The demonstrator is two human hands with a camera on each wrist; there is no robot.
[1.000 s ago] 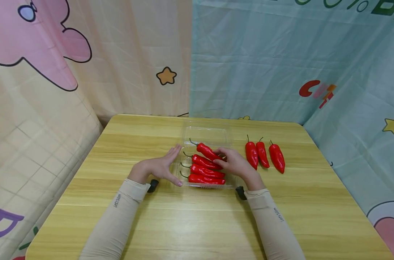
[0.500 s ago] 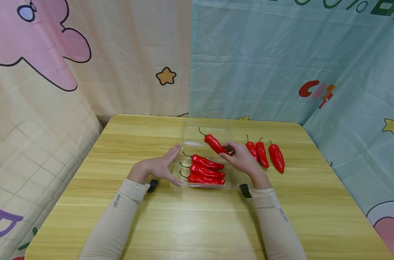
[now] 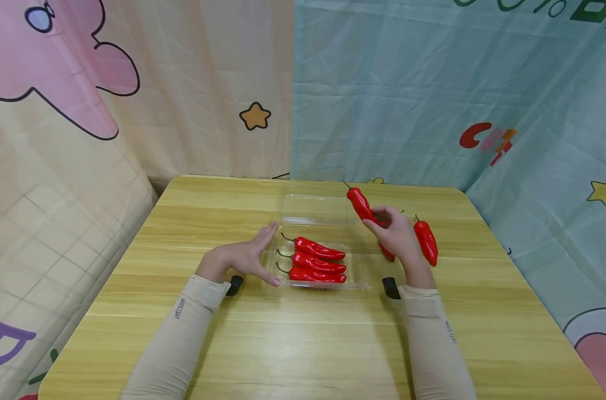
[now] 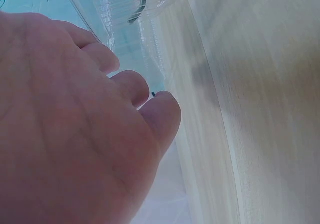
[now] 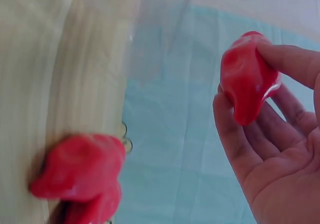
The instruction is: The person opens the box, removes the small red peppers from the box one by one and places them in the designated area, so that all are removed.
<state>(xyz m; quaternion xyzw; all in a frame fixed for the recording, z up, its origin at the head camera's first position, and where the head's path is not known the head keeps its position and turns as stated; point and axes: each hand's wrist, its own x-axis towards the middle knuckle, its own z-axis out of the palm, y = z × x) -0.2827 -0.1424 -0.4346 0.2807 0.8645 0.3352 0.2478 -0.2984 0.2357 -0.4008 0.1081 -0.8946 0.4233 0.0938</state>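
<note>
1. Pinches red pepper (image 3: 359, 203) near its tip between thumb and fingers of right hand (image 3: 399, 233), raised right of lid (image 3: 315, 210), with stem toward far edge of worktop (image 3: 303, 344).
2. Spreads thumb and fingers of left hand (image 3: 244, 259) wide beside left edge of clear container (image 3: 356, 278), possibly touching it.
3. Contains three red peppers (image 3: 317, 262), side by side, with stems toward container's left edge.
4. Includes another pepper (image 3: 426, 243) toward worktop's right edge, plus others partly hidden behind right hand.
</note>
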